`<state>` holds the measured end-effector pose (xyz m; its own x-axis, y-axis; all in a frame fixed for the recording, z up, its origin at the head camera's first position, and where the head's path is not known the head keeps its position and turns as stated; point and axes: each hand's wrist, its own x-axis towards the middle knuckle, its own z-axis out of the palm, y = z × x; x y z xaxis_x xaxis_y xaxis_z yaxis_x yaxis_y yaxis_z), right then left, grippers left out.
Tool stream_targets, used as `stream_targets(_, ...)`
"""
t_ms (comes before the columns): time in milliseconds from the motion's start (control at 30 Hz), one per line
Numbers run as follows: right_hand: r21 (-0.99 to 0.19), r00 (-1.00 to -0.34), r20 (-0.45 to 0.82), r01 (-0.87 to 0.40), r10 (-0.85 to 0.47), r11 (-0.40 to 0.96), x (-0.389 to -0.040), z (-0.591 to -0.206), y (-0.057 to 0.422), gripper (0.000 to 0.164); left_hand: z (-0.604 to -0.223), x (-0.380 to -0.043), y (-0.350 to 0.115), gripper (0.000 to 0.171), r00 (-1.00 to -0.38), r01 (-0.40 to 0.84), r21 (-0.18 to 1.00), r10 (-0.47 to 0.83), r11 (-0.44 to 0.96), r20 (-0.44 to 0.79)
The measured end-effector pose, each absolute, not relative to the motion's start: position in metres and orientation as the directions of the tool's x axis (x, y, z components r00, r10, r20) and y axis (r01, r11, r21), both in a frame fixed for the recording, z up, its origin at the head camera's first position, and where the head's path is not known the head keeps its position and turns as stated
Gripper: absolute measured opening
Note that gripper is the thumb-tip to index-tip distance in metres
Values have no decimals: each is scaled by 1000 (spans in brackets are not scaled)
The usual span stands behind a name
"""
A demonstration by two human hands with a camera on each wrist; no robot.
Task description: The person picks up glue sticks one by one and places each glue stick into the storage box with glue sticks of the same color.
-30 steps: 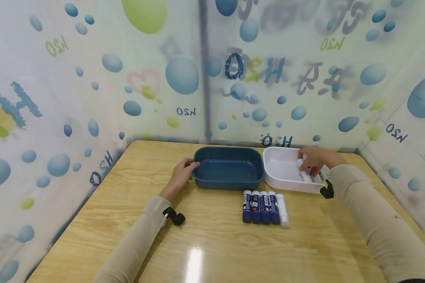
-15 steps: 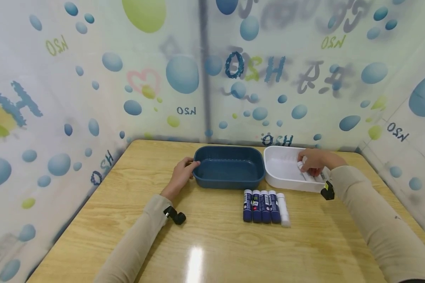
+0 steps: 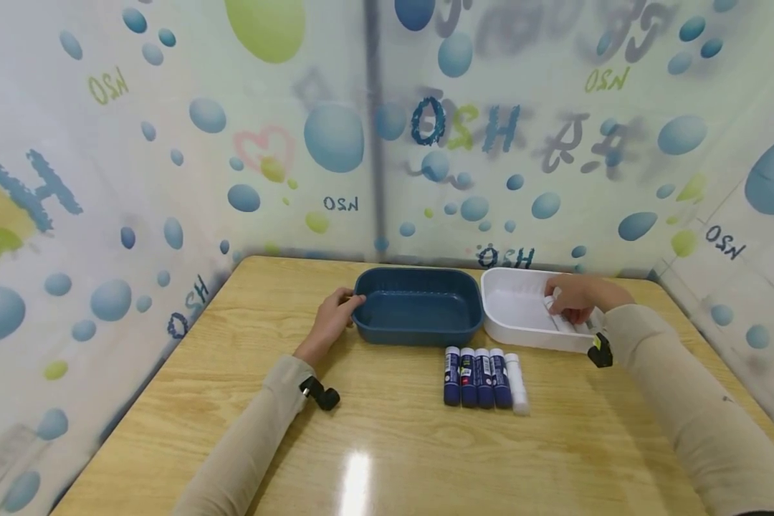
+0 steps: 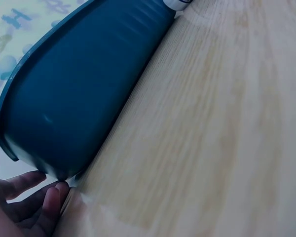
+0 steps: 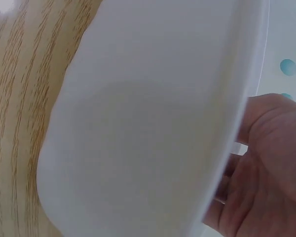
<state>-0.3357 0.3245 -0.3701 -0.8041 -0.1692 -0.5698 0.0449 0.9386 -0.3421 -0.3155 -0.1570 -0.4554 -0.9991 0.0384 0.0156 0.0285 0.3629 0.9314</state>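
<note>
My left hand (image 3: 327, 322) holds the left end of a dark blue tray (image 3: 419, 335), thumb at the rim and fingers against the outside wall. The left wrist view shows those fingers (image 4: 32, 197) close under the tray's end. On the right, my right hand (image 3: 574, 295) reaches down into a white tray (image 3: 512, 334) and pinches a plain white glue-stick-like tube (image 3: 560, 320). Another white tube (image 3: 582, 328) lies beside it, partly hidden by the hand. In the right wrist view the tray's wall (image 5: 138, 123) covers the fingertips and what they hold.
In front of the trays, several blue glue sticks (image 3: 476, 378) with white caps lie side by side, a white tube (image 3: 517, 385) at their right end. The two trays stand edge to edge on the wooden table (image 3: 400, 451). A patterned wall (image 3: 284, 222) rises behind.
Inside the white tray, the tube under my right hand has tilted slightly, its upper end shifting a little right. My left hand and the blue tray stay put.
</note>
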Motion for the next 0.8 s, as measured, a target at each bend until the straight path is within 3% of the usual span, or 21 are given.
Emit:
stream_targets(167,-341,-816,-548,15,-186,940,-335,-373,331,48,-459,-315,-157,45,-999,39,929,39,367,27)
stream_targets(333,-382,-871,-433,-55,-231,923,-328,-365,335,51,-460,-313,-157,46,-998,40,927,51,374,22)
stream_targets(500,-426,-909,-295,-150,-294,892,-311,-349,325,46,-458,-315,-157,46,-999,37,930,49,366,20)
stream_targets(800,-495,-907,-160,-268,-390,826,-270,-343,289,35,-457,-316,-157,45,-998,47,927,52,372,29)
